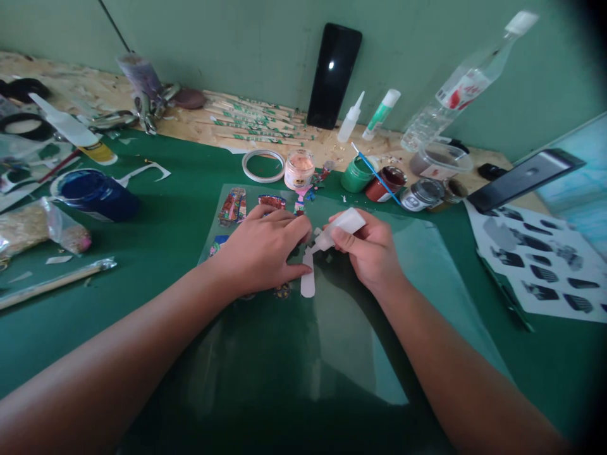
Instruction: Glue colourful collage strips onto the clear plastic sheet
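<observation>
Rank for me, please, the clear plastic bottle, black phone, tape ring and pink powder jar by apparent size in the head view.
1. clear plastic bottle
2. black phone
3. tape ring and pink powder jar, too alike to rank

A craft workbench: green cutting mat, paint jars, glue bottles, tape roll.

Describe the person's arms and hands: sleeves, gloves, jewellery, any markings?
The left forearm and right forearm are bare, with no sleeve in view up to the frame edge. The left hand and right hand wear no gloves. No ring, watch or bracelet shows on the visible sides, and no tattoos, plasters or other markings can be seen.
</observation>
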Demonstrator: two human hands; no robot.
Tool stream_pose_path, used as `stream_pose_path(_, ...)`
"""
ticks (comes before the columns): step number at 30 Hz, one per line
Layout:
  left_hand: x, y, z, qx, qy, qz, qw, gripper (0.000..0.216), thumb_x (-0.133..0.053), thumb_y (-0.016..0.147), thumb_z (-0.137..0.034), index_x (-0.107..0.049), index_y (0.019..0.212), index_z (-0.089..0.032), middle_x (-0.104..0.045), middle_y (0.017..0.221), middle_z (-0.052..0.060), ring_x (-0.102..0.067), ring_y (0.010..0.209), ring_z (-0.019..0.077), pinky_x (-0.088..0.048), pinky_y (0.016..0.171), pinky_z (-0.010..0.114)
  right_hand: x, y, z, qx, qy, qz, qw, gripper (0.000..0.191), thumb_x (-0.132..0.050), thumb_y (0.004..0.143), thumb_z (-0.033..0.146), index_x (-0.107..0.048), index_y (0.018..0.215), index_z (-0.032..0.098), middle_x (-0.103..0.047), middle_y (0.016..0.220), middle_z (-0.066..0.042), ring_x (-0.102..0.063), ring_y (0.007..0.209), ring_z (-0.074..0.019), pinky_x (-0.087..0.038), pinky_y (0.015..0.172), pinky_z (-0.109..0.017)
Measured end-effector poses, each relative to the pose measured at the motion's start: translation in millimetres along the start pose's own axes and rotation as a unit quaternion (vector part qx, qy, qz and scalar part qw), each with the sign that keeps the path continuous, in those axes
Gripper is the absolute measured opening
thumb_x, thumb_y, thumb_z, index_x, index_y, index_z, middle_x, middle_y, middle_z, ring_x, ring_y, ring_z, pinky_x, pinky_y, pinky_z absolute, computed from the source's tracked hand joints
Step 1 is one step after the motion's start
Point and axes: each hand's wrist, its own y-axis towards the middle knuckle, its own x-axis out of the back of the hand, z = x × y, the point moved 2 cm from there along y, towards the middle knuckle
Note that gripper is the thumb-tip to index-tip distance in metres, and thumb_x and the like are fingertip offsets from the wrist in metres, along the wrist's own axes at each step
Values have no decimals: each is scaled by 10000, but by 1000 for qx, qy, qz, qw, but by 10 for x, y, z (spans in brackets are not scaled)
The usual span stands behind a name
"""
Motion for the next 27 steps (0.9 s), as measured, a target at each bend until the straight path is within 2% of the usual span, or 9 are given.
stream_pose_path(17,-8,-3,3,1,0,5,1000,354,-722,818,-475,-561,967,-197,-700,1005,66,-635,1073,311,-419,973,458,-4,-12,15,11,-27,3,1000,338,-867,707,459,-742,894,207,-680,746,2,-530,607,-126,-423,575,-288)
stream_pose_path(27,6,-4,-4,3,2,6,1000,358,-726,809,-481,-548,951,-204,-696,990,63,-636,1076,320,-420,965,457,10,-25,15,14,-22,6,1000,314,-872,708,430,-735,899,221,-682,755,6,-590,663,-147,-458,606,-285)
